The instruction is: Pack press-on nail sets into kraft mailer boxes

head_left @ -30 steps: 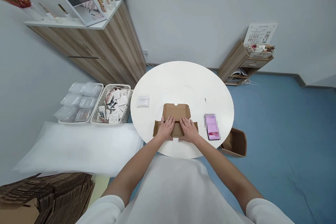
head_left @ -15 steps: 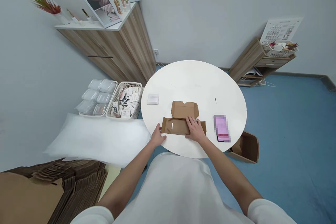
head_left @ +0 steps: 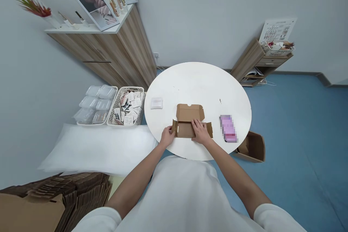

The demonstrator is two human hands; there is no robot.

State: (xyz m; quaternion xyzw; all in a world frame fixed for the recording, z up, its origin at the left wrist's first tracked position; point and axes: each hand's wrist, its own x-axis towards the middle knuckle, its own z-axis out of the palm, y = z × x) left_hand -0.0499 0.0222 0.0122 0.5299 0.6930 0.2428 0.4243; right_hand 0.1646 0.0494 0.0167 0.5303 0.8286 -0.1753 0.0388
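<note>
A brown cardboard box [head_left: 186, 129], partly folded, lies on the round white table [head_left: 201, 83] with its lid flap spread toward the far side. My left hand [head_left: 168, 137] grips the box's left end flap, which stands raised. My right hand [head_left: 200, 131] rests with fingers stretched across the right part of the box, pressing on it. Beyond my right hand, the box's right end flap sticks out flat to the side. A small clear packet [head_left: 157, 103] sits to the left of the box, and a phone with a blurred pink screen [head_left: 228, 128] lies to the right.
Left of the table stand a basket of cards [head_left: 129, 107] and a basket of clear plastic cases [head_left: 96, 103]. White sheets [head_left: 98, 148] and stacked flat cardboard [head_left: 81, 195] are nearer me. An open carton [head_left: 254, 146] stands on the floor at right.
The left end flap, earlier lying flat, is now folded up by my left hand, which has moved inward. My right hand stays on the box. The view has shifted slightly.
</note>
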